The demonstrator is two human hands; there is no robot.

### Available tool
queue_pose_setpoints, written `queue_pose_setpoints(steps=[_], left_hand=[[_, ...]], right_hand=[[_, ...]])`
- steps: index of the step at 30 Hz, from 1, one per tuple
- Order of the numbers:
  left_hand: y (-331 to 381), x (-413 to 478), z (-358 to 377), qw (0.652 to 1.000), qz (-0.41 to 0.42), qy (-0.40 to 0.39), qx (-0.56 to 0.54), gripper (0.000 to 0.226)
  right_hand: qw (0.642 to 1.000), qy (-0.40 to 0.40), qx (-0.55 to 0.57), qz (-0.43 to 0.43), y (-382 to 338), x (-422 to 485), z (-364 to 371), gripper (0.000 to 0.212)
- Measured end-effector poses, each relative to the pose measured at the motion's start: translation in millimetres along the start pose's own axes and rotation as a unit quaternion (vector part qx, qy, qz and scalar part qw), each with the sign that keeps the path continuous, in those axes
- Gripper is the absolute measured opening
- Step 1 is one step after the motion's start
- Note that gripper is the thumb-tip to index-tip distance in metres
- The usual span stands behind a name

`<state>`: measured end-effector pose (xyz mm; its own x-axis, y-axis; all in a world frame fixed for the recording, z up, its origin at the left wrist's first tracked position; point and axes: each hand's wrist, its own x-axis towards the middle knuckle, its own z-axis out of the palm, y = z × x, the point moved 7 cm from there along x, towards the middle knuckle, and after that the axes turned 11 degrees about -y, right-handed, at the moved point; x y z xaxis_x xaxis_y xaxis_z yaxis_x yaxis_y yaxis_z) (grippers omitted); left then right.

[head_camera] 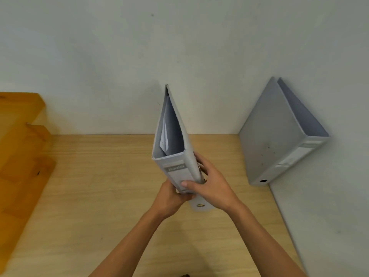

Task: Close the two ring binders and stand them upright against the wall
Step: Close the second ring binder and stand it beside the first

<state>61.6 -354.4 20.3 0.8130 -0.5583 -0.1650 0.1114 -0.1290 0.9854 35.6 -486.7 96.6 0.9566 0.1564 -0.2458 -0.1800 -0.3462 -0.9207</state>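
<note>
A grey ring binder (175, 136) stands upright in the middle of the wooden desk, spine toward me, its covers nearly together with white paper showing inside. My left hand (171, 198) grips the lower spine from the left. My right hand (209, 186) wraps the spine's right side, thumb across the front. A second grey binder (279, 136) stands closed and upright in the right corner, leaning against the wall.
The light wooden desk (99, 196) meets a white back wall (119, 66) and a white side wall (329, 216) on the right. An orange wooden stepped rack (22, 146) sits at the left edge.
</note>
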Motion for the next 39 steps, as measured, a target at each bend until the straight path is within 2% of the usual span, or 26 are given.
queue_pose_setpoints(steps=[4,8,13,20,28,36,39], left_hand=[[-19,7,28,0.998,-0.036,-0.026,0.047,0.055],[-25,26,45,0.992,-0.068,-0.07,0.079,0.081],[-9,52,77,0.986,-0.065,-0.116,0.096,0.103],[11,93,138,0.981,-0.023,-0.167,0.098,0.116],[18,133,167,0.978,-0.02,-0.173,0.118,0.127],[26,168,185,0.972,-0.022,-0.181,0.146,0.129],[26,180,192,0.97,-0.025,-0.185,0.156,0.129]], right_hand=[[0.999,-0.013,0.024,0.019,33,-21,-18,0.099],[0.999,0.013,0.031,0.031,56,-36,-43,0.086],[0.996,0.07,0.032,0.04,68,-50,-78,0.054],[0.984,0.155,0.068,0.05,93,-72,-133,0.046],[0.962,0.259,0.07,0.045,108,-82,-170,0.04],[0.949,0.297,0.082,0.069,119,-82,-205,0.036],[0.941,0.318,0.085,0.076,121,-81,-218,0.027]])
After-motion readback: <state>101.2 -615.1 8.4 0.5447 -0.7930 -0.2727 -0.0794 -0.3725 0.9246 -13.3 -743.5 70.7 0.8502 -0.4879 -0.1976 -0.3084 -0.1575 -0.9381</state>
